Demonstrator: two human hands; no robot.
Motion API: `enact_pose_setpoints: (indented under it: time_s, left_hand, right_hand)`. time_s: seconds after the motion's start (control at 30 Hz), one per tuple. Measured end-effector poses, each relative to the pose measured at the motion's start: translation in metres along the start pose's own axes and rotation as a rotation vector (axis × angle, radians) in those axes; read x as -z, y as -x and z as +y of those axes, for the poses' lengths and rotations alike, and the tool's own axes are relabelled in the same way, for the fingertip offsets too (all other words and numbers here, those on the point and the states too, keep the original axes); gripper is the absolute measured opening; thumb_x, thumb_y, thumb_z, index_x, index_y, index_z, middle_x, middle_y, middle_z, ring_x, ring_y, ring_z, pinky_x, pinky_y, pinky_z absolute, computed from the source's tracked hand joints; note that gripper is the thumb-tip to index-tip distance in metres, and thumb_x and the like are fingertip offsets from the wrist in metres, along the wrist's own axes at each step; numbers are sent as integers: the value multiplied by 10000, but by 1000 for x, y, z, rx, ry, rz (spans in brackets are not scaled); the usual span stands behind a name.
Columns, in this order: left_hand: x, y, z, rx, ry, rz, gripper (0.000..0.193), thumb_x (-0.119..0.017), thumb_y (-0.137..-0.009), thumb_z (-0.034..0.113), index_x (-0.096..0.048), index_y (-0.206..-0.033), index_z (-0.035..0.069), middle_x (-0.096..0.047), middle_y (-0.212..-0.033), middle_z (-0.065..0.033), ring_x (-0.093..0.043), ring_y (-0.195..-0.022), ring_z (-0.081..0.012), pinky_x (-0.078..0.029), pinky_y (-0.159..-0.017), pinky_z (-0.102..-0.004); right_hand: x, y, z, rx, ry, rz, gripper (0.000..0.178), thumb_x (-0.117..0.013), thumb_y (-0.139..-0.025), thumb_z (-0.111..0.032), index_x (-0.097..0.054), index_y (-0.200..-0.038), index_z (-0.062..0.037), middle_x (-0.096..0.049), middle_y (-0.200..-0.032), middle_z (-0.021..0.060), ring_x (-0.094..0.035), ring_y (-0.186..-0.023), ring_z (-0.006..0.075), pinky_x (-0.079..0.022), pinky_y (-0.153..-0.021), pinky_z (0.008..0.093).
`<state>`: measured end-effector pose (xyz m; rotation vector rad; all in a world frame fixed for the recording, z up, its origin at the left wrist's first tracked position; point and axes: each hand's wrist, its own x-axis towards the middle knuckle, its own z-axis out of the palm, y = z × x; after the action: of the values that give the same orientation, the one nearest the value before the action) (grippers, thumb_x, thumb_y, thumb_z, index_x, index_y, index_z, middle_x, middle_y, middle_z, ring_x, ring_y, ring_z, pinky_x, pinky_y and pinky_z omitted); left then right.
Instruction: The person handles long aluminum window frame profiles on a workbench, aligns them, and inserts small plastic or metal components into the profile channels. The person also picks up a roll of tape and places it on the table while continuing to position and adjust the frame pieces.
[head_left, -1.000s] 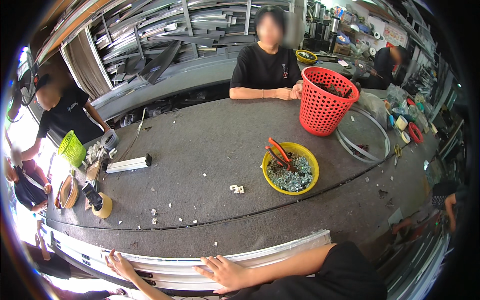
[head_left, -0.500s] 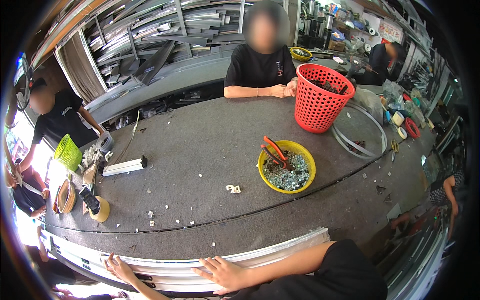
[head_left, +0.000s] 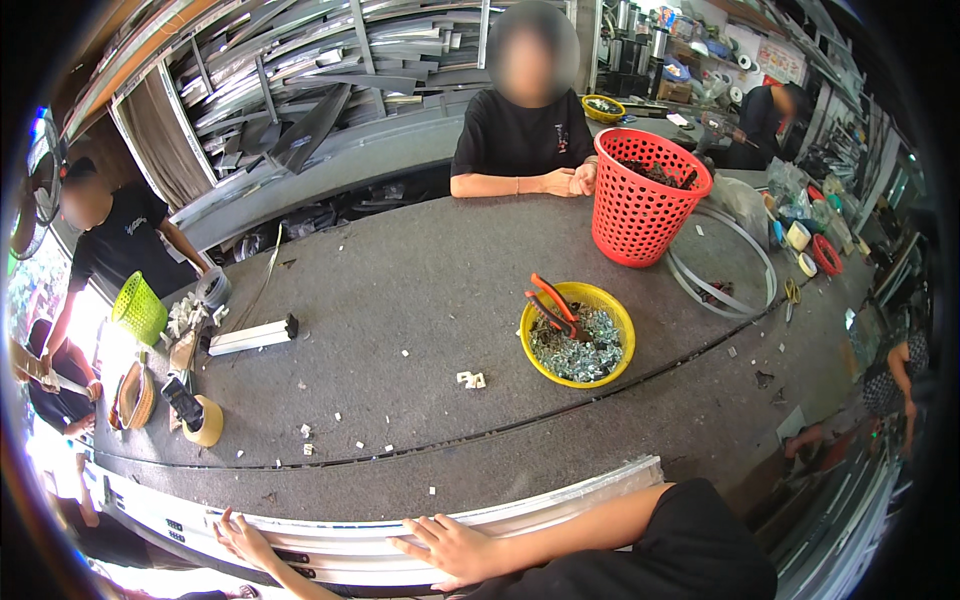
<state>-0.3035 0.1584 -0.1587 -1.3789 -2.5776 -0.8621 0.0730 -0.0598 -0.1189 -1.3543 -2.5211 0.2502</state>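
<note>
A long white metal profile lies along the near edge of the grey table. My left hand rests flat on it at the lower left, fingers spread. My right hand lies palm down on the same profile near the middle, fingers apart. Neither hand grips anything. Beyond them a yellow bowl holds small metal parts and red-handled pliers.
A red mesh basket stands at the back right, with a seated person behind the table. A short white profile piece, tape rolls and a green basket sit left. Another person stands far left. Curved metal strips lie right.
The view has shifted slightly. Both hands stay flat on the white profile in nearly the same places.
</note>
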Motion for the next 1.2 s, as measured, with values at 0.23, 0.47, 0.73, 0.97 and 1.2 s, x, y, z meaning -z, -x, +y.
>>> enact_pose_setpoints:
  time_s: [0.23,0.47,0.73,0.97,1.2]
  left_hand:
    - [0,0,2,24,27,-9,316,-507,-945,330,-642,-1218,248,-382,-1521,-112,-328,-1439,-278,-221,-1190,-449]
    - [7,5,9,-1,36,-17,320,-511,-949,306,-646,-1231,237,-361,-1523,-135,-320,-1442,-298,-218,-1194,-477]
    - [4,3,4,13,59,-39,315,-509,-955,314,-643,-1231,242,-361,-1519,-111,-317,-1440,-282,-219,-1191,-478]
    - [1,0,0,-10,10,-23,302,-513,-960,318,-636,-1229,261,-365,-1524,-106,-304,-1445,-276,-223,-1187,-471]
    - [1,-1,1,0,-38,-15,308,-497,-957,337,-628,-1228,269,-361,-1535,-126,-321,-1435,-288,-254,-1165,-462]
  right_hand:
    - [-4,0,0,-1,-5,21,1114,-646,-791,-664,-207,-1564,7,-423,-1394,322,-511,-1170,379,-419,-962,464]
    - [-4,1,0,11,10,16,1101,-631,-802,-663,-207,-1566,6,-424,-1391,322,-510,-1159,381,-422,-956,453]
    - [0,0,-2,-1,-8,18,1082,-649,-791,-635,-246,-1543,30,-413,-1398,330,-474,-1154,366,-391,-956,448]
    - [-1,1,-2,0,-6,22,1093,-654,-785,-637,-241,-1547,29,-419,-1397,335,-474,-1164,367,-382,-961,445]
    - [-3,1,0,11,26,48,1105,-642,-787,-667,-232,-1556,13,-447,-1382,312,-518,-1148,354,-416,-944,432]
